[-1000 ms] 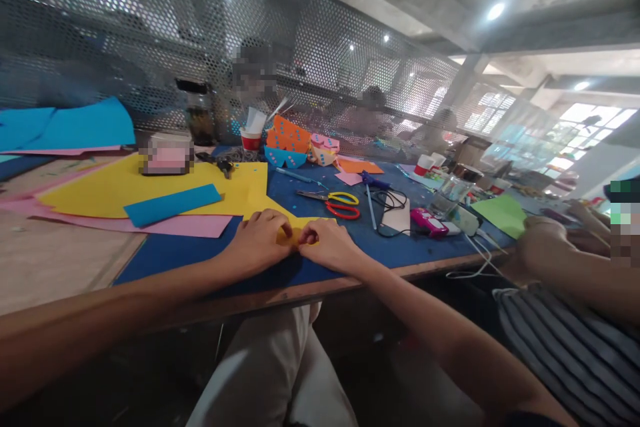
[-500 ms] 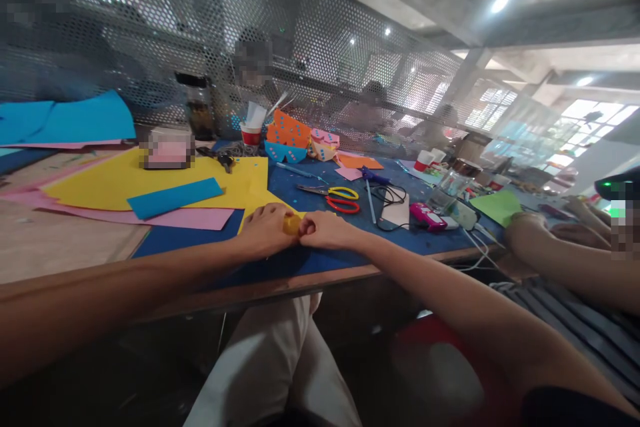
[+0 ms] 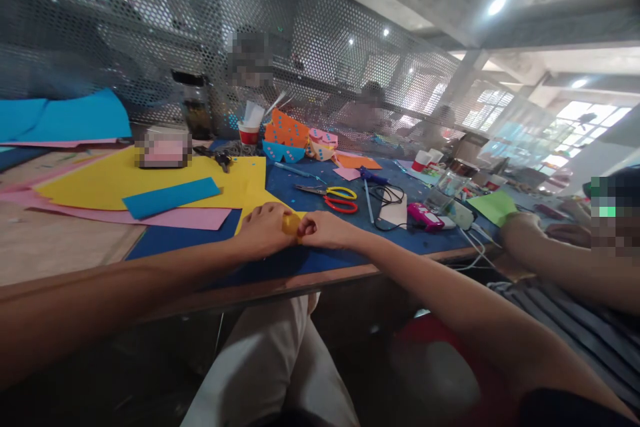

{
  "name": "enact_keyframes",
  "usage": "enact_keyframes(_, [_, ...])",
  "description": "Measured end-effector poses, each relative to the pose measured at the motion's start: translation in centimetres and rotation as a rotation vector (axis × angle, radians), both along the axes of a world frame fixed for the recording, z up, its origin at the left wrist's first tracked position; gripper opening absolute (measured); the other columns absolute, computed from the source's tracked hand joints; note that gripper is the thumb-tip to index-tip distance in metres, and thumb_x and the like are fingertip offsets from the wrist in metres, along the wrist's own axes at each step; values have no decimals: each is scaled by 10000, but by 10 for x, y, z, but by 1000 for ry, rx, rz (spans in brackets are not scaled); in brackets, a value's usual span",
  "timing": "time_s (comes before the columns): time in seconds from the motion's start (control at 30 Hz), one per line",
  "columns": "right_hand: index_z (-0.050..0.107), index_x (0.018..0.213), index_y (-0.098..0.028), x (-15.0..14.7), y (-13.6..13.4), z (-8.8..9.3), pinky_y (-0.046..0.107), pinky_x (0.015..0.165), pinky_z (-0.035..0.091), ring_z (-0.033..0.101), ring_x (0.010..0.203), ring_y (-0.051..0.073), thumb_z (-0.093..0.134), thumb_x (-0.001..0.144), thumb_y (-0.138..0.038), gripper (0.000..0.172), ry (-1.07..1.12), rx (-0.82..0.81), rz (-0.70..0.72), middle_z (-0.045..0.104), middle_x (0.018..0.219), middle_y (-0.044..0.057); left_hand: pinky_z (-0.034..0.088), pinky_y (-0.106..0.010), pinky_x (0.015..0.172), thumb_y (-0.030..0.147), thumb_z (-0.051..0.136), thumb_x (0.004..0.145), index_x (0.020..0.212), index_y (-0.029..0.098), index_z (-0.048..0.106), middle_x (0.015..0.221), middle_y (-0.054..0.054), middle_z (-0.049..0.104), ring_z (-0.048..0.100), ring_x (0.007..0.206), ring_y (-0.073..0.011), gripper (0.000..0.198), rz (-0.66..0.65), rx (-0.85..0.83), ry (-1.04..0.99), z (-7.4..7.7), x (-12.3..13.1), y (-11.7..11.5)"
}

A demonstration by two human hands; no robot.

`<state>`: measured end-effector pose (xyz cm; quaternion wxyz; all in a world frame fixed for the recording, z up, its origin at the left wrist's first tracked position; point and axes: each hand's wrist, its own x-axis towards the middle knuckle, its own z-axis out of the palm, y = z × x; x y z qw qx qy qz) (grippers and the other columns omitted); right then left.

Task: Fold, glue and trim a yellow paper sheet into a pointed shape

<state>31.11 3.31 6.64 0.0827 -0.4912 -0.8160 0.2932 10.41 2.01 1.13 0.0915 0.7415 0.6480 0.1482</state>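
A curled piece of yellow paper [image 3: 291, 224] shows between my two hands, close to the table's front edge. My left hand [image 3: 264, 232] rests over the yellow sheet with bent fingers, and the curled part lies between its thumb side and forefinger. From the right, my right hand [image 3: 330, 229] pinches the curl's edge with its fingers folded in. How the paper is folded under the hands is hidden. Just beyond my right hand lie scissors [image 3: 341, 203] with one yellow and one red handle. A blue paper strip [image 3: 171, 197] lies on a large yellow sheet [image 3: 95, 180] to the left.
Orange dotted paper pieces [image 3: 286, 128] and a red-and-white cup [image 3: 249, 133] stand at the back. A purple glue gun [image 3: 374, 177], its black cable and a pink device [image 3: 425, 217] lie rightward. Another person's arm [image 3: 525, 237] is at far right. A perforated metal screen [image 3: 320, 60] borders the table.
The whole view has shifted very slightly. Both hands stay in the same place on the yellow paper, with no clear change in grip.
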Motion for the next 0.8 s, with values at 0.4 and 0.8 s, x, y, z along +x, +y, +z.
enact_keyframes(0.4, [834, 1000, -192, 18, 5, -6, 237, 783, 482, 671, 846, 149, 887, 782, -30, 277, 84, 3, -28, 709, 880, -54, 720, -608, 1156, 474, 866, 1171, 1592, 225, 750, 1633, -150, 758, 796, 1388, -357, 503, 46, -9, 6, 6, 1, -3])
enact_keyframes(0.8, [831, 944, -189, 31, 7, 0, 260, 828, 530, 657, 784, 151, 810, 752, 4, 273, 111, -73, -48, 698, 791, -65, 707, -627, 1183, 469, 874, 1165, 1610, 229, 742, 1660, -155, 745, 783, 1425, -369, 523, 10, -60, 3, 16, -17, 1])
